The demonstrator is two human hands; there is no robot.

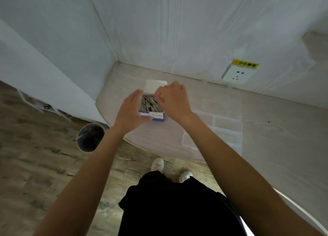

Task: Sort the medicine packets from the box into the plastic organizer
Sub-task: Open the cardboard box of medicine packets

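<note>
The box (pixel 152 111) sits open on the pale surface (pixel 266 122), lid flap up at its twelve o'clock side, and it is crammed with packets (pixel 150 103) standing on edge. The left hand (pixel 130 109) lies against the box's nine o'clock wall with its fingers spread open and flat, thumb under the printed front, steadying rather than gripping. The right hand (pixel 173 100) hovers at the three o'clock rim with its fingers curled close together; whether they already pinch a packet I cannot tell. The packets look thin, light and a bit slick, likely to bend and to drag neighbours out, so I would nip one by its top edge and draw it straight up while the box is held down. The clear organizer (pixel 213 134) lies flat on the surface at about four o'clock from the box, near but apart, hard to see against the wood grain. The surface fits into a corner of white panelled walls, with a socket (pixel 237 74) under a yellow label at two o'clock. A bin (pixel 90 137) stands on the wooden floor at eight o'clock.
</note>
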